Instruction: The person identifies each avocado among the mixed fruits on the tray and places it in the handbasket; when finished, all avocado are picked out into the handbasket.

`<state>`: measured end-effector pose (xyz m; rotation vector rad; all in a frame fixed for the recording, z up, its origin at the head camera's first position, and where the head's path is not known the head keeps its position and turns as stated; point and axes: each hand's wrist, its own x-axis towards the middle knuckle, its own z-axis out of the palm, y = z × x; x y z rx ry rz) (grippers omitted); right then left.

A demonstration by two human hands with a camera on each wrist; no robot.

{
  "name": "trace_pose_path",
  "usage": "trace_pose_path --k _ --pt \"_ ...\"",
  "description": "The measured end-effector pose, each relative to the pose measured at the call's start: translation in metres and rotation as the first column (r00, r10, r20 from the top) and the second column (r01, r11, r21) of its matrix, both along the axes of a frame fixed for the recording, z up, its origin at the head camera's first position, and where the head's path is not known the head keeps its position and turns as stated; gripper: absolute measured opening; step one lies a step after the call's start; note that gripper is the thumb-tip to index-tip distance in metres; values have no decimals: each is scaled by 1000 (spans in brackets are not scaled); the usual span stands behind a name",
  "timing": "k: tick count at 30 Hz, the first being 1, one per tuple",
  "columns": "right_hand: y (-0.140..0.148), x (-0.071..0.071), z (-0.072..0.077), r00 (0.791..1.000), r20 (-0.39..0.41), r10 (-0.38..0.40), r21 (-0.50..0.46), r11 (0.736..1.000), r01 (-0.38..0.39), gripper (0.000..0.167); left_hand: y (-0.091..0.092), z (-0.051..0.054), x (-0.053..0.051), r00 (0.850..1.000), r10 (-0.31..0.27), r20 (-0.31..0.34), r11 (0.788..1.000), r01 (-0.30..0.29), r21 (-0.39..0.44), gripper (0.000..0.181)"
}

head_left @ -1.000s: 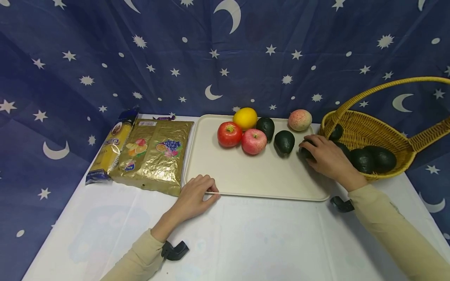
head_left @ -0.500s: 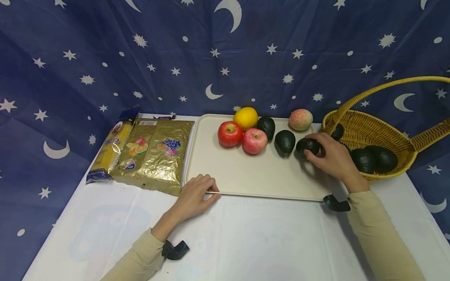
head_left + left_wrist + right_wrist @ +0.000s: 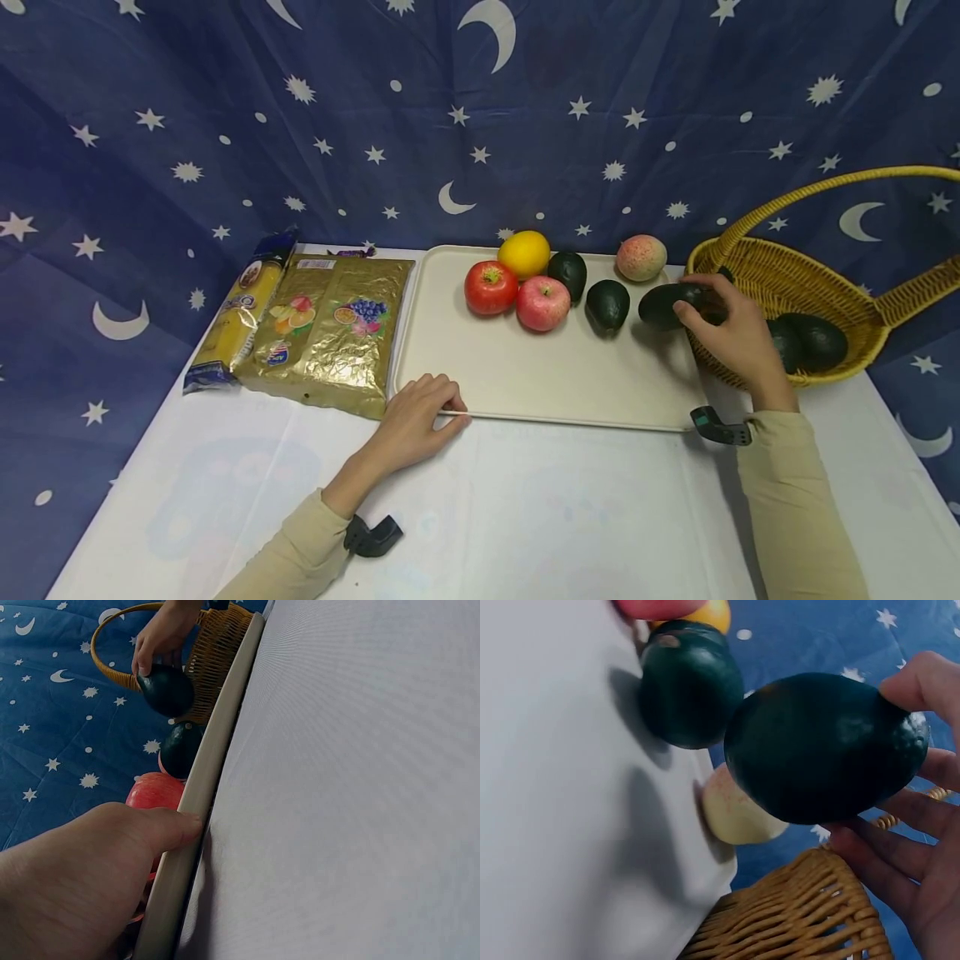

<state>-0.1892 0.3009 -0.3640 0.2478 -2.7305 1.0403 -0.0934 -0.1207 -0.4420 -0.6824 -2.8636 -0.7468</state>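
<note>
pinching an avocado (image 3: 666, 307) at its basket-side end, the right hand (image 3: 733, 332) had its thumb on one side and its fingers on the other, parted by about the fruit's thickness. the fruit hung above the right end of the tray (image 3: 555, 375), clear of it, its shadow apart below in the right wrist view. half a second earlier it had sat lower and a little further left; now it was up and nearer the basket (image 3: 795, 271), and the hand had drawn to the right with it. the right forearm had swung to run almost straight up the head view, the back of the hand upward, the fingers pointing to the far left.

the left hand (image 3: 422, 421) had not moved: it held the tray's front rim, fingers curled over it, thumb against the outer side.

on the tray, the other fruit lay as before: two avocados (image 3: 608, 307) near the middle, an apple (image 3: 542, 303), a red fruit (image 3: 491, 287), a lemon (image 3: 523, 254) and, at the far right corner, a peach (image 3: 641, 257). more avocados lay inside the basket, just right of the tray. left of the tray lay a gold bag (image 3: 322, 333), then a yellow pack (image 3: 243, 312).
</note>
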Motion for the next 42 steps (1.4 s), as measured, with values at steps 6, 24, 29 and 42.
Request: trace_pose_path --k 6,24,29,42 --pt "7 2 -1 999 -4 -45 -83 996 44 40 0 0 1 1000 -1 5 1000 1 -3 13" --pt "26 2 4 994 -98 -55 -282 959 25 36 0 0 1 1000 0 -17 1000 0 -5 13" --pt "32 2 6 990 -94 -106 -291 954 75 37 1 0 1 1000 0 -15 1000 0 -2 13" --pt "44 0 6 974 -34 -226 -490 853 180 36 1 1 1 1000 0 -19 1000 0 -2 13"
